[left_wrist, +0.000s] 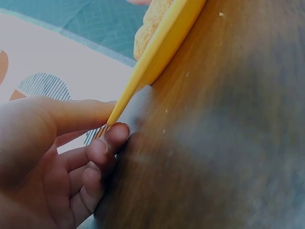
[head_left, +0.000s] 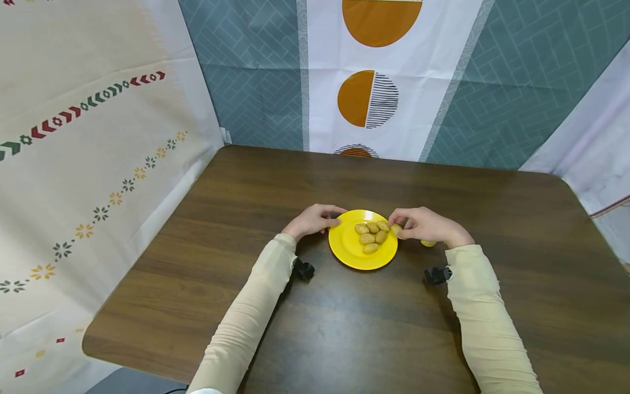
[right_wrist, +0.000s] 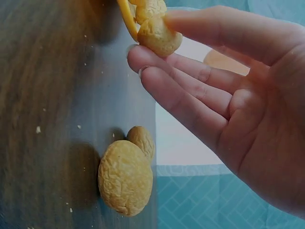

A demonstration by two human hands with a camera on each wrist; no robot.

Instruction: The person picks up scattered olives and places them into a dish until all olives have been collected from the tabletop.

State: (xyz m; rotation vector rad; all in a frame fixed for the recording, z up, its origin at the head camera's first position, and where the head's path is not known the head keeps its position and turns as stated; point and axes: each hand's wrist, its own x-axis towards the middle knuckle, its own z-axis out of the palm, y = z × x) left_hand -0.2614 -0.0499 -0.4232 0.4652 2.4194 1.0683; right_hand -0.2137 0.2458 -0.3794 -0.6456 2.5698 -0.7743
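A yellow plate (head_left: pixel 344 254) carries several small, wrinkled yellow-brown potatoes (head_left: pixel 367 238). My left hand (head_left: pixel 315 220) pinches the plate's left rim between thumb and fingers; in the left wrist view, the thumb lies on top of the rim (left_wrist: pixel 128 90) with fingertips under it. At the right rim, my right hand (head_left: pixel 425 224) pinches another potato (right_wrist: pixel 159 37) between thumb and fingertips, right beside those on the plate. Below that hand, two more potatoes lie on the table, a larger one (right_wrist: pixel 125 179) and a smaller one (right_wrist: pixel 141 140) partly behind it.
The brown wooden table (head_left: pixel 364 328) has pale crumbs (right_wrist: pixel 39 129) scattered on it. Patterned cloths hang behind the table (head_left: pixel 256 93) and along its left side (head_left: pixel 98 164). A small black wrist camera (head_left: pixel 303 270) sits under the left sleeve, another (head_left: pixel 435 275) by the right.
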